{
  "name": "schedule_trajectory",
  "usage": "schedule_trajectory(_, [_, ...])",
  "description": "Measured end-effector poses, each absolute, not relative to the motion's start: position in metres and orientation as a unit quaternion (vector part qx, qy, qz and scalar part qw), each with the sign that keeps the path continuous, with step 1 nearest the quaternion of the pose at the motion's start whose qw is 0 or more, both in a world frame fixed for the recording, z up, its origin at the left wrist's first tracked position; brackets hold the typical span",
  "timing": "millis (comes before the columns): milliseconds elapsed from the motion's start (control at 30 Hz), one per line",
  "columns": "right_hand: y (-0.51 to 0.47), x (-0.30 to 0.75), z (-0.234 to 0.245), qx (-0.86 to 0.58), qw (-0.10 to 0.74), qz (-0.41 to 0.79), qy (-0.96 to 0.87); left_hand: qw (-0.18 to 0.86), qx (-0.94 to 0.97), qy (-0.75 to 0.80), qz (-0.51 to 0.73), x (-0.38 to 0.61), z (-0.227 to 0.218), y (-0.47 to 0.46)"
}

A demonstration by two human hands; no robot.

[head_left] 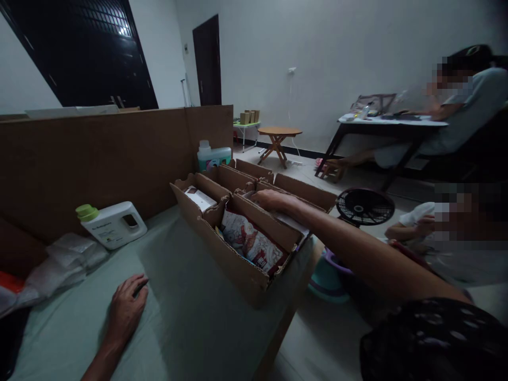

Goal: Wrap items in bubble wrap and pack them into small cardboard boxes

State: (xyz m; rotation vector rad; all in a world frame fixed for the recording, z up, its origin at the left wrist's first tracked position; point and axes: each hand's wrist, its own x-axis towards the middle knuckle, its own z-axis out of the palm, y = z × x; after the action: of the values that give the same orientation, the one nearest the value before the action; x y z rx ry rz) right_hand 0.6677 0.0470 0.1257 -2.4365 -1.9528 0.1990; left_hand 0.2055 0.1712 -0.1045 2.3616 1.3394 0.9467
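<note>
My left hand (pixel 126 306) lies on the pale green tabletop, fingers stretched forward; a dark patch between thumb and fingers is too small to make out. Across the table, my right hand (pixel 266 199) reaches into a compartment of the divided cardboard box (pixel 234 259). Its fingertips are hidden behind the cardboard, so any hold is unseen. In the near compartment lies a red and white printed packet (pixel 252 238). A white carton (pixel 199 198) sits in the compartment to the left. Something pale shows under my right forearm in the compartment beside the packet.
A white bottle with a green cap (pixel 115 225) lies by the brown board (pixel 99 159), near clear plastic bags (pixel 67 259). A turquoise bottle (pixel 214 156) stands behind the box. A black fan (pixel 365 206) and two other people (pixel 482 100) are to the right.
</note>
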Motion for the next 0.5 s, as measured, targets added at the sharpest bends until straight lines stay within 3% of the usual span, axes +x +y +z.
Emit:
schedule_trajectory(133, [0.041,0.659,0.128,-0.811,-0.003,0.018,-0.584,0.149,0.807,0.458,0.342,0.205,-0.103,0.172])
schedule_trajectory(267, [0.022,0.648,0.169,-0.851,0.040,-0.103,-0.514,0.157,0.786,0.464,0.378,0.209,-0.095,0.164])
schedule_trajectory(400, [0.004,0.608,0.223,-0.785,0.229,-0.259,-0.514,0.235,0.764,0.411,0.439,0.236,-0.051,0.123])
schedule_trajectory(500, [0.008,0.542,0.240,-0.683,0.329,-0.218,-0.614,0.393,0.735,0.332,0.442,0.265,0.008,0.077])
